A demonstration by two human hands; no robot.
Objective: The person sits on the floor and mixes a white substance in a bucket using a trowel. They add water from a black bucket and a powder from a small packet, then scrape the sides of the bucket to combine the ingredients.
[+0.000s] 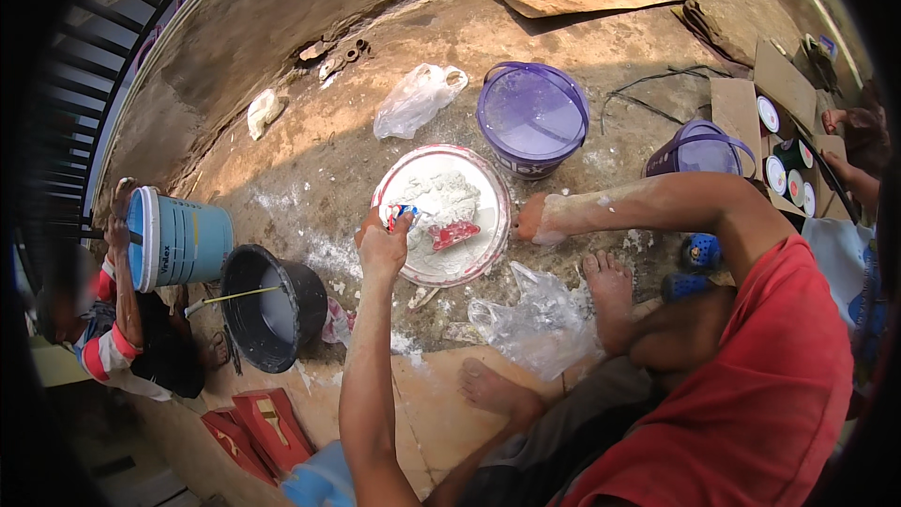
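Landmark: round white tray [483, 258] holding a white paste heap [441, 195], on the concrete floor.

Near side of tray: crumpled clear plastic bag [540, 324], plus 2 bare feet. Left hand [383, 246] at the tray's near-left rim, clenched around a scraper handle [402, 215]; the red scraper blade [453, 233] lies in the paste near tray centre. Right hand [533, 218] touches the tray's right rim, paste-coated; open or gripping, cannot tell.

Left of tray: black bucket [272, 305] with water, then a blue bucket [178, 237] held by another person's hand.

Far side of tray: purple bucket [532, 117], a second clear bag [415, 99], a second purple bucket further right.

Risk, as a judgement: the blade sits close to the near rim, so a hard push could shove paste over the edge onto the floor. The tray could slide if the right hand lets go. Wet paste on the handle could make the grip slip.
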